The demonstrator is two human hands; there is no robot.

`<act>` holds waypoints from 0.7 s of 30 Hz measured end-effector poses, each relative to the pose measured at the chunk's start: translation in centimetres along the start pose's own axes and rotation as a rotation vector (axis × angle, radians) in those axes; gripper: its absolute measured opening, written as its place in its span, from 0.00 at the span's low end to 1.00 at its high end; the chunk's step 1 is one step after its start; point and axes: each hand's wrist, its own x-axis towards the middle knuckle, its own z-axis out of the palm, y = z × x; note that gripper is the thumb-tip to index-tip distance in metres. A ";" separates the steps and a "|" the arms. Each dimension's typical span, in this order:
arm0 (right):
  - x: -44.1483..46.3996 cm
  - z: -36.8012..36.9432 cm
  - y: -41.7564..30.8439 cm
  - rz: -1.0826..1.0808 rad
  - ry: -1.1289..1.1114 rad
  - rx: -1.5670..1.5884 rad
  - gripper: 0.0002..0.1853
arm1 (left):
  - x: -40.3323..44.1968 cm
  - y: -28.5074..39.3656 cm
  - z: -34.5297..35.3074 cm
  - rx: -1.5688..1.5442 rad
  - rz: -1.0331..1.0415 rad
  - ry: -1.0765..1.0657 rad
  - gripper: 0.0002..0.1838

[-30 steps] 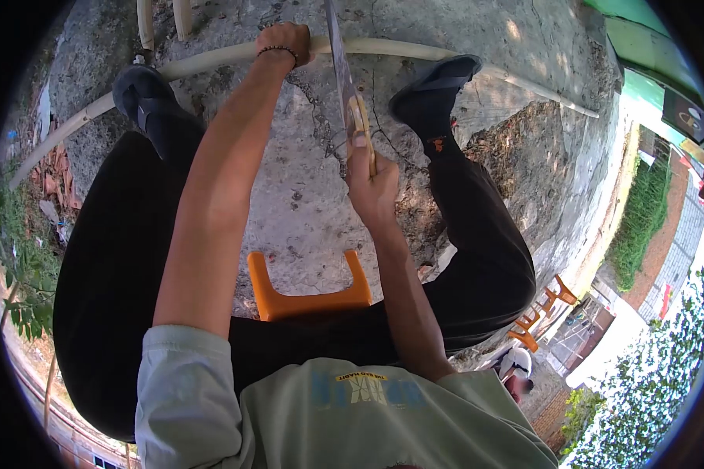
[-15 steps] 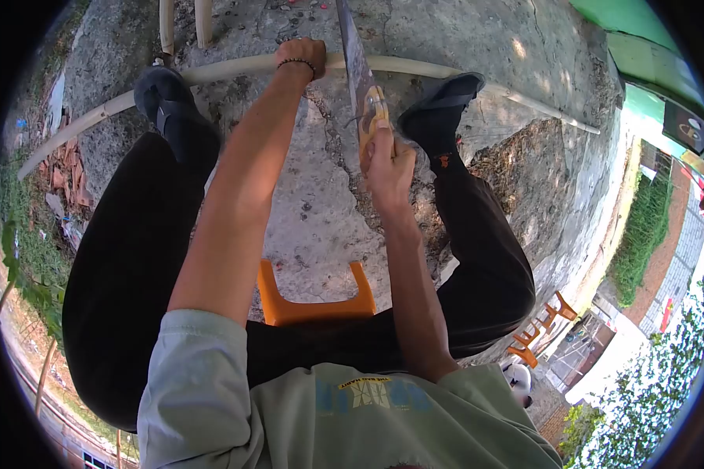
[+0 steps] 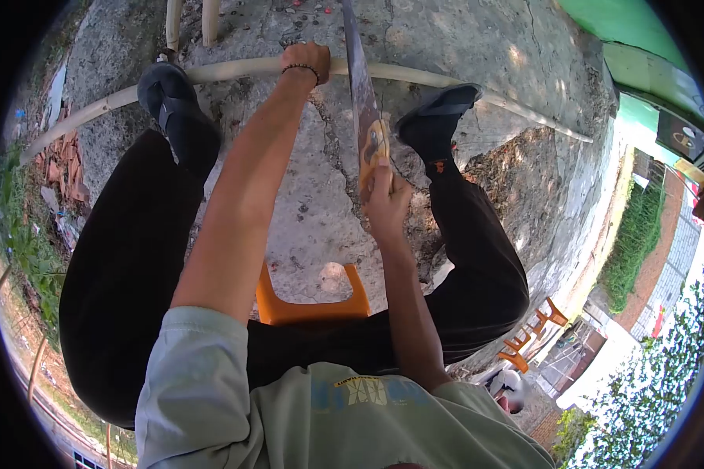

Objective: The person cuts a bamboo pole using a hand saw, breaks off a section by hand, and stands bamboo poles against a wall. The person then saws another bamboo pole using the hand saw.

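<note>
- Pale green shirt [image 3: 321, 430]: upside-down small lettering on a yellow strip, seems to read "THE BAD HABIT"; larger pale-blue characters beside it, lost in folds.
- Dark sign [image 3: 678, 134], right side: round pale emblem, wording too small to read. Small orange mark on the right trouser cuff, illegible.
- Surface: grey concrete [image 3: 305, 211], cracked, stained, sun-spotted. Reddish rubble [image 3: 66, 172] and weeds along its left edge. Two pale pole ends [image 3: 192, 23] near its far left corner.
- Long pale pole [image 3: 414, 74], slightly bowed, lies across the concrete toward its far edge. Left shoe [image 3: 164, 86] and right shoe [image 3: 444, 103] at the pole, one either side of the hands; full contact unclear.
- Left hand [image 3: 305, 62], dark beaded band at wrist: clenched round the pole.
- Right hand [image 3: 387, 199]: grasping the yellowish handle of a handsaw [image 3: 361, 90]. Blade crosses the pole just right of the left hand; cannot tell whether the teeth bite.
- Orange plastic seat [image 3: 313, 309] between the thighs. More orange stools [image 3: 533, 332] off right, another person [image 3: 508, 384] near them.
- Green wall [image 3: 641, 35] upper right; hedge [image 3: 635, 242] beyond the right edge.
</note>
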 end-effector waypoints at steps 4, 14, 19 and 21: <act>2.4 1.1 -0.5 0.001 -0.059 -0.033 0.26 | 0.3 -0.4 0.5 0.004 0.020 0.049 0.21; -12.3 -5.2 1.7 -0.019 0.045 -0.217 0.27 | -0.7 -0.3 -1.0 -0.004 0.019 -0.029 0.21; -2.9 -0.1 0.6 0.065 0.004 -0.082 0.26 | -1.3 -0.1 -2.0 0.004 -0.001 -0.009 0.22; 1.1 2.2 -0.2 -0.028 0.036 -0.120 0.27 | -0.8 -0.2 -1.6 -0.001 0.016 -0.011 0.22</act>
